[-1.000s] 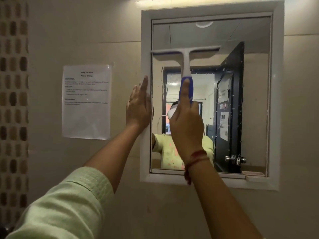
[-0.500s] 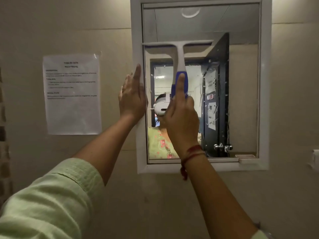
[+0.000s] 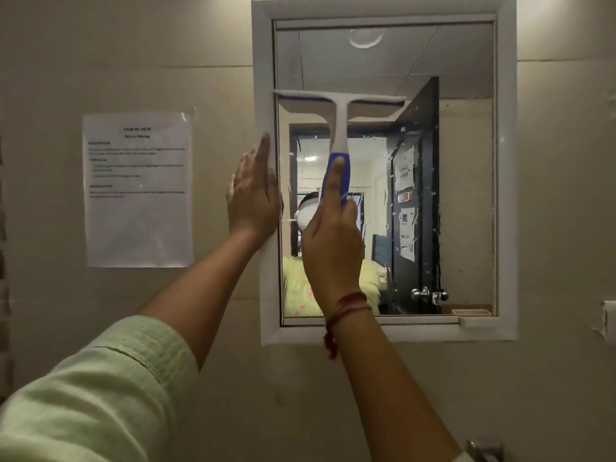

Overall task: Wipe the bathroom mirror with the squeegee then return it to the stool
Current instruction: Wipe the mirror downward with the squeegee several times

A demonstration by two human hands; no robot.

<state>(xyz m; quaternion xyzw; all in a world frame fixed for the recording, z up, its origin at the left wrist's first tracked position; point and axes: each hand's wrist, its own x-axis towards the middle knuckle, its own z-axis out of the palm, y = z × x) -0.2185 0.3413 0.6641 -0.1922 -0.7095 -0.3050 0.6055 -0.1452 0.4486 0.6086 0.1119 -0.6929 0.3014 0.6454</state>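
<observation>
The mirror (image 3: 466, 161) hangs in a white frame (image 3: 506, 195) on the beige wall. My right hand (image 3: 331, 241) grips the blue handle of a white squeegee (image 3: 340, 108), index finger stretched along the handle. Its blade lies flat against the left half of the glass, about a third of the way down from the top. My left hand (image 3: 253, 198) rests flat with fingers extended on the frame's left side. Water droplets speckle the glass near the reflected dark door. The stool is out of view.
A printed sheet of paper (image 3: 138, 190) is taped to the wall left of the mirror. A small white ledge (image 3: 476, 321) sits at the frame's lower right. A metal fitting (image 3: 483, 450) shows at the bottom right edge.
The squeegee blade has slid a little lower on the glass with my right hand. The camera view shifted slightly; my left hand stays on the frame.
</observation>
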